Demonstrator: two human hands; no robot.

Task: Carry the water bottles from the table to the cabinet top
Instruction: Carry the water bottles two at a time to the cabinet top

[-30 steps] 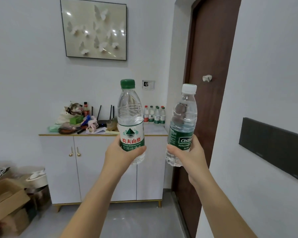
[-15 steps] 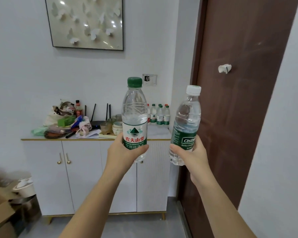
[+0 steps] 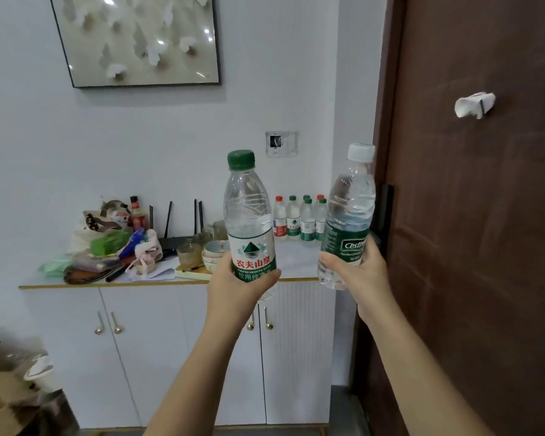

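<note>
I hold 2 water bottles at the centre of the frame: 1 green-capped bottle [image 3: 249, 228] in my left hand [image 3: 238, 286] and 1 white-capped bottle [image 3: 348, 215] in my right hand [image 3: 361, 273]. Between them, further back, I count 6 small bottles [image 3: 299, 220] on 1 white cabinet [image 3: 177, 344], 2 red-capped and 4 green-capped. On the cabinet front I see 4 brass handles [image 3: 107, 322], and 1 framed picture [image 3: 139, 39] hangs at upper left.

Clear glossy plastic bottles [image 3: 248, 215]
</note>
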